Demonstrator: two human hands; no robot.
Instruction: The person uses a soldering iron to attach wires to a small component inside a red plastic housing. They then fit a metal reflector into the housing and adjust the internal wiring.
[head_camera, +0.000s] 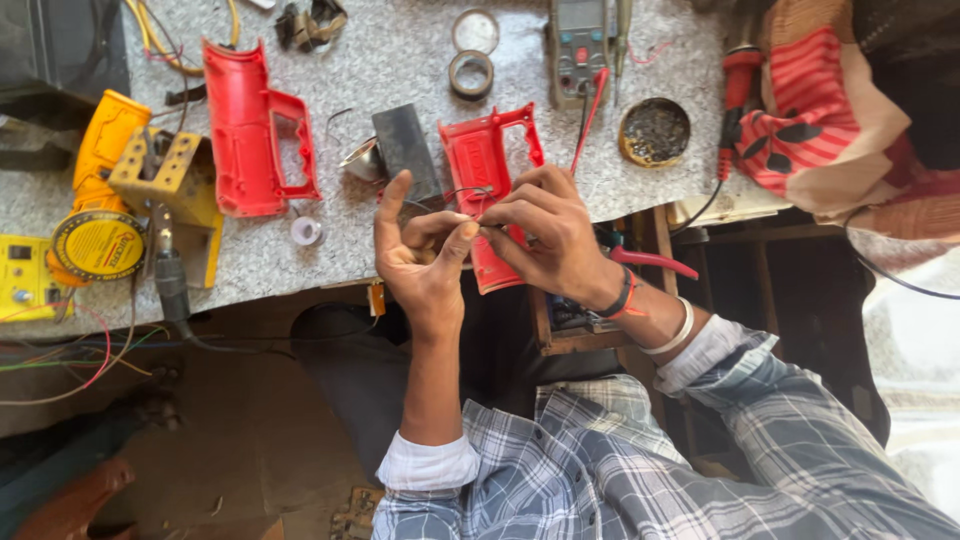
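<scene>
Pinching thin wire (478, 222) (both grips closed on it) | left hand (425, 262) | right hand (545, 232) | round yellow label (98, 245) far left

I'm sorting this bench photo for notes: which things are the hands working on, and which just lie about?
In hand:
left hand and right hand, both pinching a thin dark wire
red casing half beneath them

Lying about:
second red casing half
multimeter
tape rolls
round tin

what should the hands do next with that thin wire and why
Probably steady the wire and finish working its end: both the left hand and right hand pinch it at their fingertips above the red shell, so it looks mid-handling.
</scene>
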